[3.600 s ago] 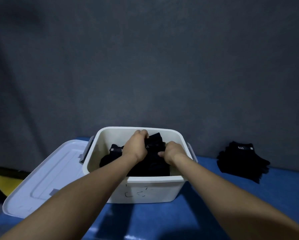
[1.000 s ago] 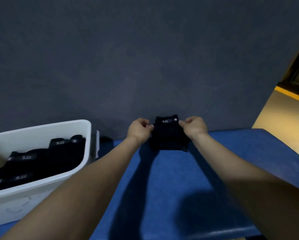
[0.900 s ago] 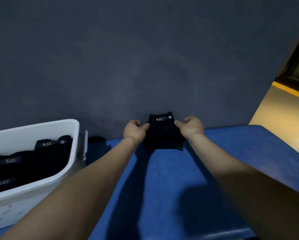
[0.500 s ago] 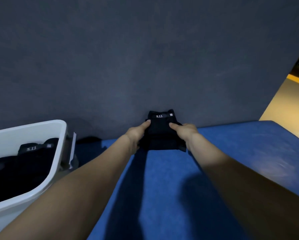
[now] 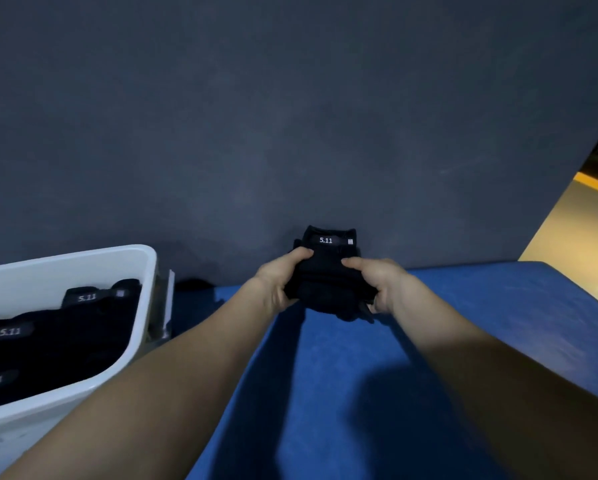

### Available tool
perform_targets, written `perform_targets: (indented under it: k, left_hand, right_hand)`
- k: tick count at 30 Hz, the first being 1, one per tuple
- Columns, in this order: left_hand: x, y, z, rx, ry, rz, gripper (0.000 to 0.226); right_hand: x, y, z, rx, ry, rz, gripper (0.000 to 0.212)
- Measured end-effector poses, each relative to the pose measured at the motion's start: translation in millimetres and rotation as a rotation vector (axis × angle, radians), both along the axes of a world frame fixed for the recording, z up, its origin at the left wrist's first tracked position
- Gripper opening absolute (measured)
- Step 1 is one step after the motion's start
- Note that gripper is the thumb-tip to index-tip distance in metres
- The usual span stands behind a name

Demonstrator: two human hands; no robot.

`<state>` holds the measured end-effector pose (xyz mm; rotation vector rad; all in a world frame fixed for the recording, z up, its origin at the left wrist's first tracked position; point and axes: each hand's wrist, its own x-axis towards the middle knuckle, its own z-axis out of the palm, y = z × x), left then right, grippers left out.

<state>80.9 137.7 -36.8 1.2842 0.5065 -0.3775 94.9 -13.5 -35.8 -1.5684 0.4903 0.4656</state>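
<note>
By the wall (image 5: 290, 133), black garment (image 5: 328, 271), sides hidden in tight grip of left hand (image 5: 278, 282), right hand (image 5: 382, 285).

Left hand (image 5: 278, 284) and right hand (image 5: 382, 285) grip black folded clothes (image 5: 328, 271) over a blue table (image 5: 325, 393); white bin (image 5: 83, 268) at left.

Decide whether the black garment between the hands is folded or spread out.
Folded: the black garment is a compact bundle, 5.11 label on top, gripped at its sides by the left hand and right hand.
</note>
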Motion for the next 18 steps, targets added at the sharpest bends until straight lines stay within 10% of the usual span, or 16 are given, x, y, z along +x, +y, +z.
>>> perform_targets:
  k: [18]
  left_hand:
    - [-154,186,114,0.050,-0.259,0.254,0.016]
  right_hand:
    - [-115,167,111,0.175,0.024,0.458,0.043]
